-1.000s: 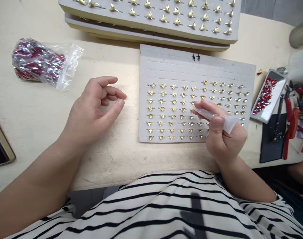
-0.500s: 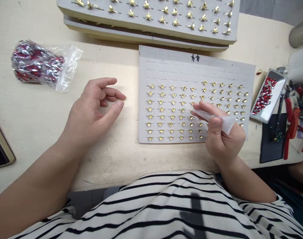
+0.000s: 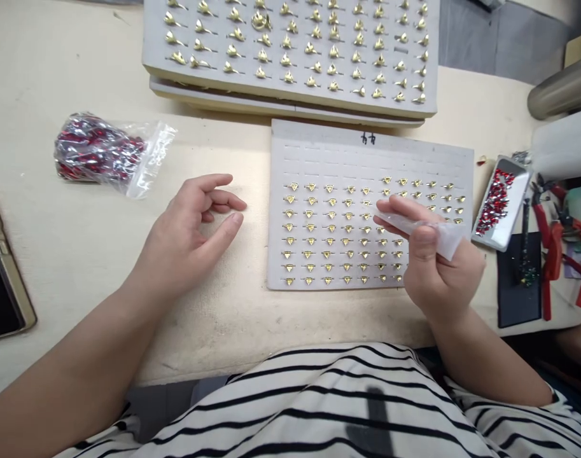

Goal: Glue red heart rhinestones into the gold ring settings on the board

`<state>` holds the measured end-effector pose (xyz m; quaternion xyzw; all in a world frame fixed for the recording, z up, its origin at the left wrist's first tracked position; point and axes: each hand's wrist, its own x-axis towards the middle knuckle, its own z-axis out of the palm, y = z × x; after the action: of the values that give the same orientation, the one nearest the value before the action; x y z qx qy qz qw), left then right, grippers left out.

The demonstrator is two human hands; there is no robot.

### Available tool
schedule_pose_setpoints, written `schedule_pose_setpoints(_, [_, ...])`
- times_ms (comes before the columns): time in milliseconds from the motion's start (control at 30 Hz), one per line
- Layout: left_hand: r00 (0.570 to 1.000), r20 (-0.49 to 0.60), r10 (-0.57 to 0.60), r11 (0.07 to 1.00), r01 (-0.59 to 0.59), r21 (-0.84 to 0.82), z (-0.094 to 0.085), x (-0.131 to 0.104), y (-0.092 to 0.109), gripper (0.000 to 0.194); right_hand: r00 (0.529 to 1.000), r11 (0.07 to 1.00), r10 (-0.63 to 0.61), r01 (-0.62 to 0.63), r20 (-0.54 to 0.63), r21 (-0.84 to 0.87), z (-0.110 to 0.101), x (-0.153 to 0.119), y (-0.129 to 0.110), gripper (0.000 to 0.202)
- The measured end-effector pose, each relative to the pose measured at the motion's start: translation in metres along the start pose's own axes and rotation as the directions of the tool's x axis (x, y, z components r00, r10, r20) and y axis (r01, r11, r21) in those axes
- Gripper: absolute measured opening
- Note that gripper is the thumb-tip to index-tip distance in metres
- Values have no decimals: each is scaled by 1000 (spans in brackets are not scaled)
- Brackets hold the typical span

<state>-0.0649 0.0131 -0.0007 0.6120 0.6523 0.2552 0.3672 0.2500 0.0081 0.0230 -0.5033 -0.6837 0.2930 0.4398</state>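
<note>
My right hand pinches a small translucent plastic cone bag, its narrow tip pointing left. It hovers over the right part of a grey foam board, marked with dark strokes at its top edge. Rows of gold rings with triangular heads stand in the board's slits; my hand hides some at the lower right. Left of the board, my left hand hovers above the table with its fingers loosely apart, holding nothing.
Behind lies a stack of foam boards full of gold rings. A zip bag of red stones lies left, a phone at the left edge. To the right are a white tray with red stones, a black pad and red-handled pliers.
The view has shifted, so the table things sit lower and more of the rear boards shows. My right hand has moved slightly right over the board. My left hand keeps its pose.
</note>
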Motion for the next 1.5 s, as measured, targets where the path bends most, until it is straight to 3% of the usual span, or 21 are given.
schedule_pose_setpoints(500, [999,13,-39,999,39,15,-1,0,3,44,996,997,57,-52,66,-63,4,0,11,35])
schedule_pose_setpoints(833, [999,26,-40,999,39,11,-3,0,0,44,999,998,6,-3,45,-70,3,-1,9,35])
schedule_pose_setpoints(1000, [998,36,-46,999,45,21,-3,0,1,43,1000,1000,-9,9,13,10,3,4,8,35])
schedule_pose_setpoints(1500, [999,32,-40,999,40,-4,-3,0,4,44,994,994,107,-106,27,-24,10,9,11,35])
